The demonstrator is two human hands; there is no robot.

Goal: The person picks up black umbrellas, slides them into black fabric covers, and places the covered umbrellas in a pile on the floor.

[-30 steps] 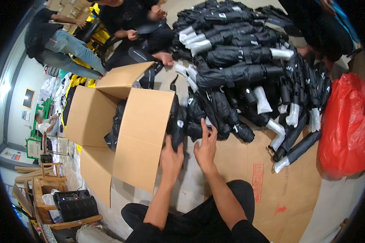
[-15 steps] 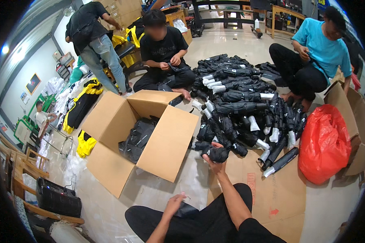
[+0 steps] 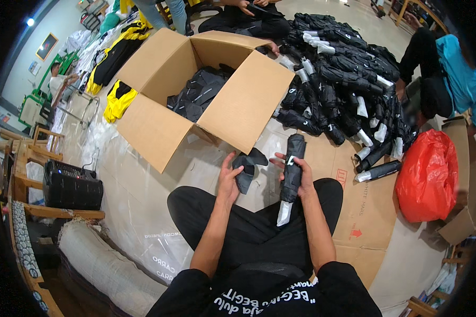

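My right hand (image 3: 304,178) is closed around a folded black umbrella (image 3: 292,171), held almost upright over my lap. Its handle end, wrapped in white, points down toward me. My left hand (image 3: 229,178) pinches a limp black fabric sleeve (image 3: 244,178) between thumb and fingers, beside the umbrella and apart from it. Just beyond both hands stands an open cardboard box (image 3: 243,100) with its flaps spread. Inside it lie more black fabric pieces (image 3: 198,98). A large pile of folded black umbrellas (image 3: 338,68), many with white-wrapped handles, lies ahead to the right.
A red plastic bag (image 3: 427,182) sits at the right, by another cardboard box (image 3: 463,185). Flattened cardboard (image 3: 362,232) covers the floor on my right. A black speaker (image 3: 71,186) stands on the left. Other people sit beyond the box and the pile.
My view has tilted downward. My right hand has drawn the umbrella back from the pile to above my lap and turned it upright. My left hand has risen with the fabric sleeve.
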